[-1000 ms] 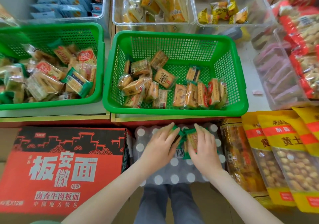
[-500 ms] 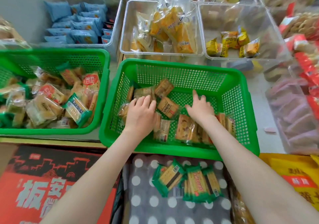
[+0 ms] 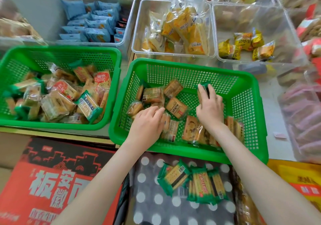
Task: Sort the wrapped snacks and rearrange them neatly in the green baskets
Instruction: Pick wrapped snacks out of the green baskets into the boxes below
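Two green baskets stand side by side. The left basket (image 3: 60, 52) holds a jumbled heap of mixed wrapped snacks (image 3: 57, 99). In the right basket (image 3: 191, 65), tan wrapped snacks (image 3: 176, 106) lie loose on the left, and a row stands on edge along the front (image 3: 192, 131). My left hand (image 3: 147, 122) rests on the loose snacks at the front left of this basket, fingers stretched over them. My right hand (image 3: 210, 106) reaches toward the basket's middle and pinches a green-wrapped snack (image 3: 205, 87). Several green-wrapped snacks (image 3: 192, 181) lie on the polka-dot cloth (image 3: 152, 198) below.
Clear bins at the back hold blue packets (image 3: 93, 25), yellow packets (image 3: 182, 28) and small yellow snacks (image 3: 246, 46). A red carton (image 3: 52, 181) sits at lower left. Yellow bags (image 3: 302, 181) are at lower right, and pink packets in a clear bin (image 3: 304, 120) to the right.
Both hands left the green-wrapped snacks on the polka-dot cloth and moved up into the right basket. The right hand's fingers then closed on a green-wrapped snack.
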Action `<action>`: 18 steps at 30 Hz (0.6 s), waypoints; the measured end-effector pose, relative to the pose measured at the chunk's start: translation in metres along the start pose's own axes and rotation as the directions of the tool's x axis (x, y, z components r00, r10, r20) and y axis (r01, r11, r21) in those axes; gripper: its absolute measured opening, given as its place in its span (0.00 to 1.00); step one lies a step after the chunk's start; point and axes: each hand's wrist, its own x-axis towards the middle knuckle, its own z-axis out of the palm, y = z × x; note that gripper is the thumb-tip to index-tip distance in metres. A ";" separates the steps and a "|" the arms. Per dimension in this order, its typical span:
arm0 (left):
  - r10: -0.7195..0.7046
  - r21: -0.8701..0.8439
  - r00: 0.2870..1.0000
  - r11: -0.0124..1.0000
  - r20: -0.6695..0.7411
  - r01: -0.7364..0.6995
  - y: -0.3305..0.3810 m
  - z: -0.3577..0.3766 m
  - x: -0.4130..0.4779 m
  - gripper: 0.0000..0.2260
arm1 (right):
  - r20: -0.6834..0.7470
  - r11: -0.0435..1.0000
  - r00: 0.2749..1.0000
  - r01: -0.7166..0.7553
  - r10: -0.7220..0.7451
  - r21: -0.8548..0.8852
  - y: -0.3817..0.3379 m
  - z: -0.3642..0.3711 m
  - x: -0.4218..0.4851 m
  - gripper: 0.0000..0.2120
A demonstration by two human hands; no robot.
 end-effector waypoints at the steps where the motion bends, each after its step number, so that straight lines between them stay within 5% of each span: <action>1: -0.019 -0.011 0.999 1.000 -0.027 0.018 0.001 -0.002 -0.007 0.19 | -0.070 0.995 0.994 0.090 -0.087 0.031 -0.006 -0.004 -0.014 0.33; 5: -0.076 -0.021 0.997 0.997 -0.032 0.076 0.004 -0.007 -0.043 0.22 | -0.251 0.937 0.914 0.345 -0.320 0.060 -0.023 -0.009 -0.093 0.31; 12: 0.057 0.067 0.995 0.996 -0.086 -0.051 0.018 0.013 -0.128 0.25 | -0.184 0.866 0.850 0.500 -0.493 -0.010 -0.015 0.036 -0.224 0.29; 18: 0.087 0.090 0.993 0.992 0.076 -0.094 0.014 0.039 -0.182 0.30 | 0.162 0.964 0.961 0.243 -0.225 -0.106 0.019 0.084 -0.259 0.30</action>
